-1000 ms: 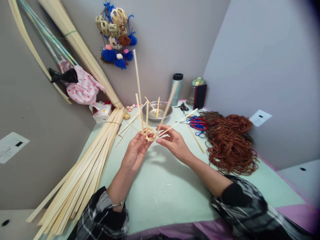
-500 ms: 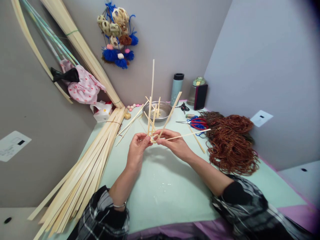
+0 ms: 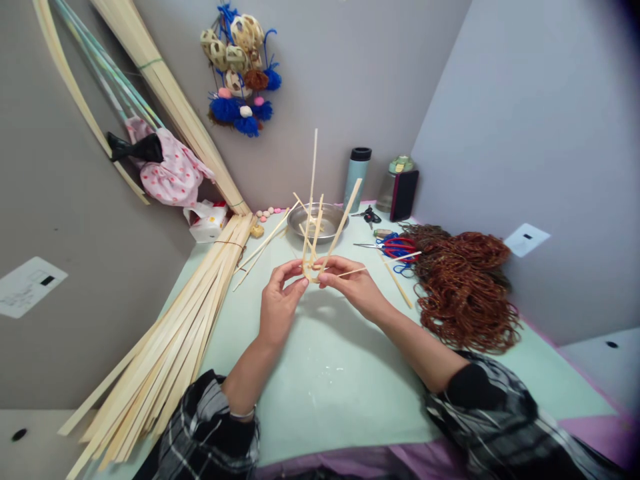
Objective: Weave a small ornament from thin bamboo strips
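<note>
Weave [image 3: 313, 279] is held up over table [image 3: 320, 413], in front of bowl [image 3: 330, 217], strips [image 3: 345, 213] pointed upward. Left side is pinched by left hand [image 3: 281, 297], thumb against fingers, nearly closed; right side is gripped likewise by right hand [image 3: 353, 287]. Scissors [image 3: 405, 249] seen at right, beside yarn [image 3: 465, 287].

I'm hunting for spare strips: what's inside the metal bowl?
Inside the metal bowl, at least one pale strip shows, poking above its rim. Part is hidden behind the held woven piece.
</note>
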Motion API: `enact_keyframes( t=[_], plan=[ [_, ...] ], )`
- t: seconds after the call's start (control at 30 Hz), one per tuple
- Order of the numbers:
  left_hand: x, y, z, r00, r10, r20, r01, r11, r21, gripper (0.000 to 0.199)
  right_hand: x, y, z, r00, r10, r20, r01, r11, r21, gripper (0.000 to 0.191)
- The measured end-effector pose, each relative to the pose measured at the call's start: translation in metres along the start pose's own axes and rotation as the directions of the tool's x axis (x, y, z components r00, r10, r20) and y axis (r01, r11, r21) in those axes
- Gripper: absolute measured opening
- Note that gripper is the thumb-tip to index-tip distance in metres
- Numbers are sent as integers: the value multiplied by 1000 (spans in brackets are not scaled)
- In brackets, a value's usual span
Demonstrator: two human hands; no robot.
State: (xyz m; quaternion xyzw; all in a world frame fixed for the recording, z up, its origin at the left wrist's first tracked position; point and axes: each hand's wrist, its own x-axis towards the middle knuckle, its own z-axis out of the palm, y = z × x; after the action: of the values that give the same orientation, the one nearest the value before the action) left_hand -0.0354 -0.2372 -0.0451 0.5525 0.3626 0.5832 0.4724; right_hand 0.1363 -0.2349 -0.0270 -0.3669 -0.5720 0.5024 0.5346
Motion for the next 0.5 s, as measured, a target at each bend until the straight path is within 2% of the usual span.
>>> enact_keyframes(
  t=[0.13,0.33,0.5],
  plan=[
    [2,-1,0,999,-33,-38,32,999,-41,42,-1,-2,2,1000,-6,-5,6,1000,-10,27],
    [6,-2,0,988,-153,-11,151,982,-112,44,-3,-3,2,1000,-21,9,21,998,-53,28],
    [7,-4,-2,978,-208,-24,201,967,-157,48,-3,-1,-1,999,-27,24,29,994,-105,27]
  ],
)
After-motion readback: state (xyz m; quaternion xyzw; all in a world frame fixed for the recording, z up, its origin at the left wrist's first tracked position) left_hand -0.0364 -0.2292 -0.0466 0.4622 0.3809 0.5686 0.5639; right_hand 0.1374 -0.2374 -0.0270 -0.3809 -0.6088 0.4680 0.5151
